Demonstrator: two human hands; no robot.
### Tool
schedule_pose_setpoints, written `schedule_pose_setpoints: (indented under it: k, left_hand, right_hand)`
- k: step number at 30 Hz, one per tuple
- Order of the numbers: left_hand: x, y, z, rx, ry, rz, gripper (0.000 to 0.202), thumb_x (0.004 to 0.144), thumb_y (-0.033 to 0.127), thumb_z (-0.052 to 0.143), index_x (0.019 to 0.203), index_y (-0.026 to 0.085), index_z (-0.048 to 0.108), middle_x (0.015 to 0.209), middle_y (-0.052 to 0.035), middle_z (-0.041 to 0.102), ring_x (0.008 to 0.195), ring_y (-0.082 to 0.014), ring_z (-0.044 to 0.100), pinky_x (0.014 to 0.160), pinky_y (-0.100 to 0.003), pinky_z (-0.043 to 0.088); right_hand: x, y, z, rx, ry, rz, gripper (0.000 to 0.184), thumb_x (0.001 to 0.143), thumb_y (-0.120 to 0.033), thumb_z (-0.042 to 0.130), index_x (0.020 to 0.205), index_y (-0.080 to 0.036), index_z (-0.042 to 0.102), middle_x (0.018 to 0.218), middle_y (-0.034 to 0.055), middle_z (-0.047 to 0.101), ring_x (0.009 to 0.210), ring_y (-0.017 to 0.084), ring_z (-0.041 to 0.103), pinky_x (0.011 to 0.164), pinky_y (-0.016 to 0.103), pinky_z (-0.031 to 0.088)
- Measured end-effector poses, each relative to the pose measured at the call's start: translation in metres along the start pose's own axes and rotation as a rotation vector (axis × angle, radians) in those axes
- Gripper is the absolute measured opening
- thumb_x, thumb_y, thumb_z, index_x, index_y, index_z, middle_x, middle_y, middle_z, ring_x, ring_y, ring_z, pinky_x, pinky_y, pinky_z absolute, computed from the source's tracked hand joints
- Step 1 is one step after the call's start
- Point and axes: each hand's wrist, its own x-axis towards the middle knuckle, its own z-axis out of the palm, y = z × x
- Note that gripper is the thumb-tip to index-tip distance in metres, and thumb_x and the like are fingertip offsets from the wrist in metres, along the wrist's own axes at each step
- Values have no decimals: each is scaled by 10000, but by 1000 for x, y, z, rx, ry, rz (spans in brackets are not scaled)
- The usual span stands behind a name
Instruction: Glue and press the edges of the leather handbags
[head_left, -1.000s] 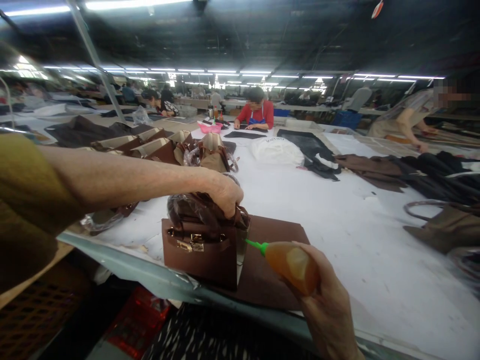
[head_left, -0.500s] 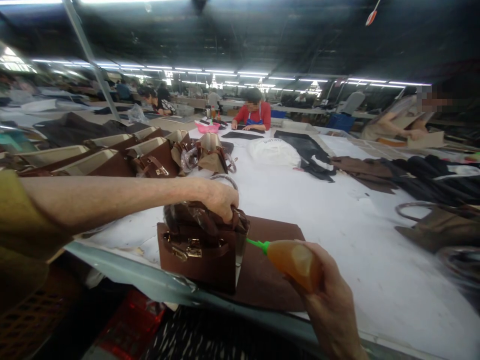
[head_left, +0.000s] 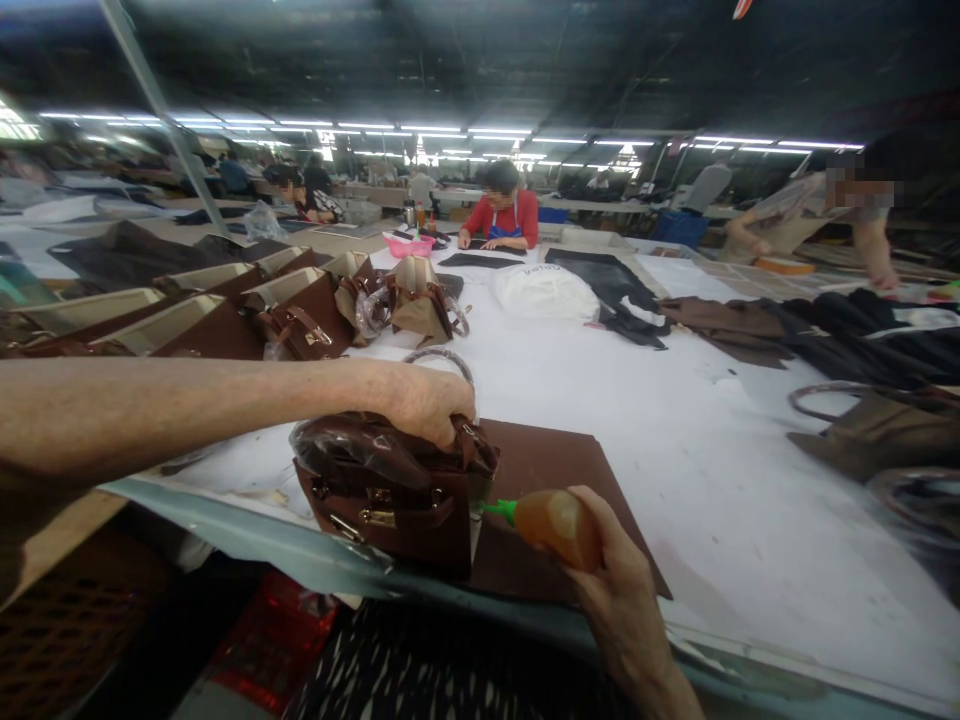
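A brown handbag with gold-coloured clasps and plastic-wrapped handles stands at the table's near edge, on a flat brown sheet. My left hand is closed on the bag's upper right side, its fingertips partly hidden behind the bag's top. In my right hand is an amber squeeze bottle with a green nozzle, held nearly level. The nozzle tip points left at the bag's pale side opening; whether it touches cannot be made out.
Several open brown bags stand in rows at the left back. A white bundle lies mid-table, dark pieces and a brown bag part to the right. Across the table sits a person in red; another person works at right.
My right hand has brought the bottle leftward, its nozzle now at the bag's side. The bag has tilted somewhat under my left hand, which keeps its hold. The view has shifted slightly.
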Motion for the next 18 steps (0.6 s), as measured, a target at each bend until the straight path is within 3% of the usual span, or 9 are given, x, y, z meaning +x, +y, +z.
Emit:
schedule_pose_setpoints:
  k: [6, 12, 18]
  left_hand:
    - [-17, -6, 0, 79, 120, -67, 252, 662, 131, 464, 823, 186, 649, 758, -16, 648, 692, -145, 560, 603, -215, 383]
    - [-21, -6, -4, 105, 165, -67, 197, 669, 134, 476, 788, 197, 620, 740, -1, 629, 700, -150, 573, 616, -221, 394]
    - [-18, 2, 22, 27, 177, -36, 249, 708, 180, 485, 932, 199, 591, 896, -35, 637, 862, -184, 575, 746, -252, 422]
  right_hand:
    - [4, 2, -12, 281, 40, 248, 529, 675, -451, 636, 1113, -212, 462, 1025, 48, 581, 920, 233, 565, 817, 330, 464]
    - [10, -3, -21, 431, 196, 289, 456, 697, -430, 619, 1069, -197, 496, 961, 37, 607, 897, 220, 572, 787, 301, 484]
    - [13, 9, -22, 411, 188, 279, 512, 678, -418, 647, 1108, -209, 466, 1026, 46, 583, 942, 232, 553, 844, 337, 456]
